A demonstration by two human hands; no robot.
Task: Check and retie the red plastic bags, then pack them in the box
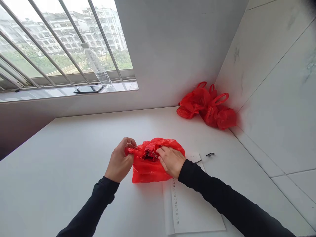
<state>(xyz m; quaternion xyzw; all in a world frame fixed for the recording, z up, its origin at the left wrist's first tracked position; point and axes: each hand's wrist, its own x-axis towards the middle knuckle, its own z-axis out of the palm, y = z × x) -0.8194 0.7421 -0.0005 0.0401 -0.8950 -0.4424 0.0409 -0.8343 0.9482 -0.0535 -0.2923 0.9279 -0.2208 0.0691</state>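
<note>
A red plastic bag (153, 172) sits on the white table with its mouth facing up. Small dark, shiny red-wrapped pieces (151, 154) show in the opening; their kind is unclear. My left hand (121, 160) grips the bag's gathered left edge between thumb and fingers. At the right side of the mouth, my right hand (171, 160) bends its fingers down over the wrapped pieces. Its fingertips are partly hidden, so I cannot make out what they hold.
An open notebook (195, 207) with handwritten numbers lies under the bag's right side, near a black pen (209, 154). Tied red plastic bags (204, 107) stand in the back right corner. A water bottle (97, 65) and a phone (88, 89) are on the windowsill.
</note>
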